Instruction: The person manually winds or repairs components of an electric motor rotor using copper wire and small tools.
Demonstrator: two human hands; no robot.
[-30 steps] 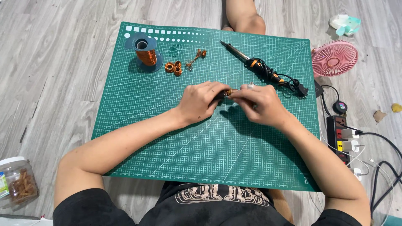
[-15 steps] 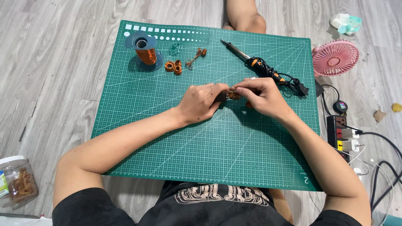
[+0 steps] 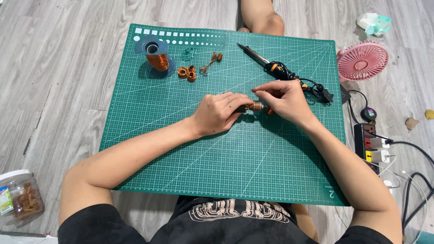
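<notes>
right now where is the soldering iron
In the head view the soldering iron lies on the green cutting mat toward its far right corner, just beyond the right hand, with the pink fan off the mat's right edge.

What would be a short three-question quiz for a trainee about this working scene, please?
1. True or false: the soldering iron is held in the right hand.
2. What stands at the mat's far left corner? A) wire spool B) fan C) jar
3. What do both hands grip together?

Key: 1. False, it lies on the mat. 2. A, the wire spool. 3. A small copper coil, between the left hand and the right.
</notes>
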